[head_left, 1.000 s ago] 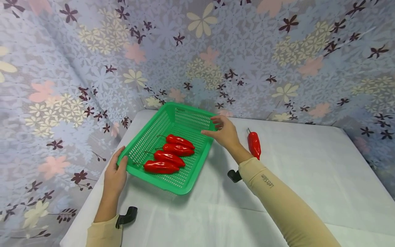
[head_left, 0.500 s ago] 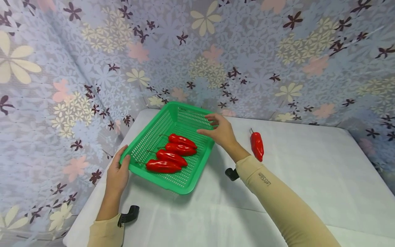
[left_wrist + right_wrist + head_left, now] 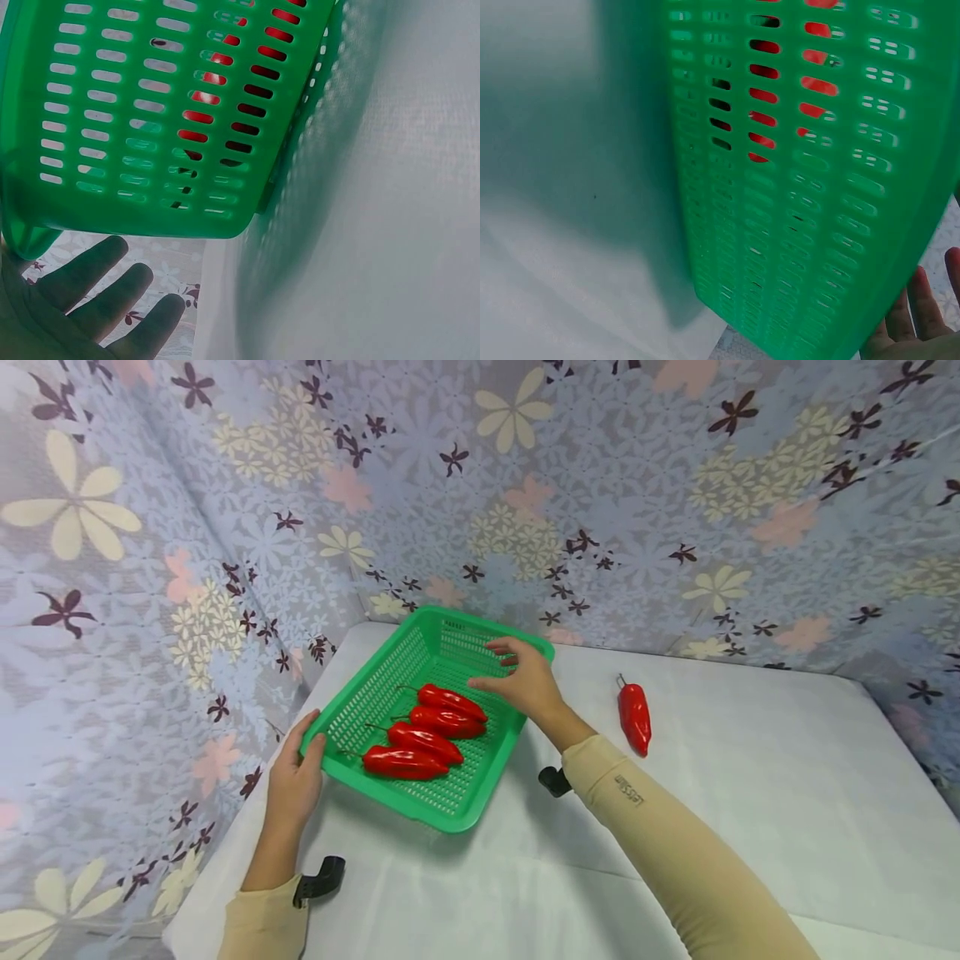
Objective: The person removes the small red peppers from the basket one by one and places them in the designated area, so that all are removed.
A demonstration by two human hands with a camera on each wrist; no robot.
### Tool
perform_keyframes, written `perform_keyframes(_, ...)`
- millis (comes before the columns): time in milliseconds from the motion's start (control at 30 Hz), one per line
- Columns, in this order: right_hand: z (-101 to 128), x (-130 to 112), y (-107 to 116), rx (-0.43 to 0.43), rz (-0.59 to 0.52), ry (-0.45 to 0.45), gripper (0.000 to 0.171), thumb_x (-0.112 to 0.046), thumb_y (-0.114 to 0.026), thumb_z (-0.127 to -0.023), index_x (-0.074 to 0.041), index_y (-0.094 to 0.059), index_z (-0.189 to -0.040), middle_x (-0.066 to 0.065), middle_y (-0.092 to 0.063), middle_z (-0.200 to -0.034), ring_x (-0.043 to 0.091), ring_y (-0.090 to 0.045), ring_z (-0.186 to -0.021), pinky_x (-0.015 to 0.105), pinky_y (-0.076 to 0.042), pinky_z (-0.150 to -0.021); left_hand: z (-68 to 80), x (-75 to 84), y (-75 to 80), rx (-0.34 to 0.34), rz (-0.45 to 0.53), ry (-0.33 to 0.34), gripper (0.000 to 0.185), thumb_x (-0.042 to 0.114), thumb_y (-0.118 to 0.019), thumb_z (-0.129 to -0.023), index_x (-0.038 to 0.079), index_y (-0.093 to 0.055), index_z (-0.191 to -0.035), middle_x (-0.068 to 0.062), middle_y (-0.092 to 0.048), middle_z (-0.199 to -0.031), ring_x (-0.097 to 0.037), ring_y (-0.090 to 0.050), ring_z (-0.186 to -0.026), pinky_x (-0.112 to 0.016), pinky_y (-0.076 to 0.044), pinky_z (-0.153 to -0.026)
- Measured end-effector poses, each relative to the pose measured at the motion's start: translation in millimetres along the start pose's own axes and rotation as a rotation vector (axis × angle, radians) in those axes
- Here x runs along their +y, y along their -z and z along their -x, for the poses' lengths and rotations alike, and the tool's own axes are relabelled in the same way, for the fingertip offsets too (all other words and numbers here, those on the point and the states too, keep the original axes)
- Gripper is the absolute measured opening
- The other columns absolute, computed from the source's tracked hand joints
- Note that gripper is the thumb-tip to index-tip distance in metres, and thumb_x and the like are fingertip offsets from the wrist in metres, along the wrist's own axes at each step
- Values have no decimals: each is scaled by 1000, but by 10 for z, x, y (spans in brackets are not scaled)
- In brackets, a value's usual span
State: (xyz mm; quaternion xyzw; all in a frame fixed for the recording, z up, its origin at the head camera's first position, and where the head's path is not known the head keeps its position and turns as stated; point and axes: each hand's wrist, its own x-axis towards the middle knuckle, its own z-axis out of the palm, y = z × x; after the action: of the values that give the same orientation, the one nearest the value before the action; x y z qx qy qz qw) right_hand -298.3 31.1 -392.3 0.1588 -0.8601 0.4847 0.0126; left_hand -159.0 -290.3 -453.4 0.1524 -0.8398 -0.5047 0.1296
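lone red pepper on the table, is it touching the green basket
Apart. The head view shows the lone red pepper lying on the white table right of the green basket, with bare cloth and the right hand's forearm between them.

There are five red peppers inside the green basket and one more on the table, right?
Not quite. The green basket holds four red peppers, not five, as the head view shows. One more red pepper does lie on the table, to the right of the basket. The left hand and right hand are at the basket's rim.
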Motion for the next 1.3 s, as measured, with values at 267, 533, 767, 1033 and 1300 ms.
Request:
perform_keyframes(267, -142, -65, -86, -55, 40, -15, 67, -30, -89, -79, -16, -59, -138, 8, -57, -135, 31, -56, -120, 44, -51, -92, -103, 9, 13, -15, -7, -11, 53, 48, -43, -105, 31, -42, -155, -5, -39, -158, -33, -39, -140, -60, -31, -110)
perform_keyframes(533, -230, -75, -165, -148, 50, -92, 73, -32, -90, -78, -19, -56, -142, 9, -54, -141, 31, -55, -124, 46, -50, -93, -121, 24, 26, -29, 39, -33, 51, 44, -46, -106, 28, -43, -154, -6, -41, -156, -31, -40, -138, -57, -29, -111)
perform_keyframes(767, -304, -109, -304, -245, 79, -156, 78, -34, -89, -78, -19, -52, -145, 12, -51, -144, 33, -48, -131, 50, -46, -98, -136, 11, 11, -32, 41, -39, 52, 46, -46, -105, 28, -44, -154, -7, -41, -156, -31, -41, -137, -57, -30, -110)
perform_keyframes(1033, -317, -127, -362, -264, 104, -245, 78, -36, -88, -79, -20, -51, -146, 15, -48, -147, 34, -48, -129, 52, -45, -99, -151, -9, -15, -35, 40, -41, 51, 45, -45, -106, 30, -44, -154, -8, -41, -156, -30, -42, -136, -56, -33, -109)
perform_keyframes(1300, -381, -105, -423, -324, 136, -300, 84, -37, -88, -79, -19, -46, -150, 17, -47, -148, 36, -47, -130, 53, -43, -101, -161, -5, 1, -32, 47, -41, 51, 44, -45, -106, 27, -43, -154, -5, -40, -156, -29, -41, -137, -56, -32, -109)
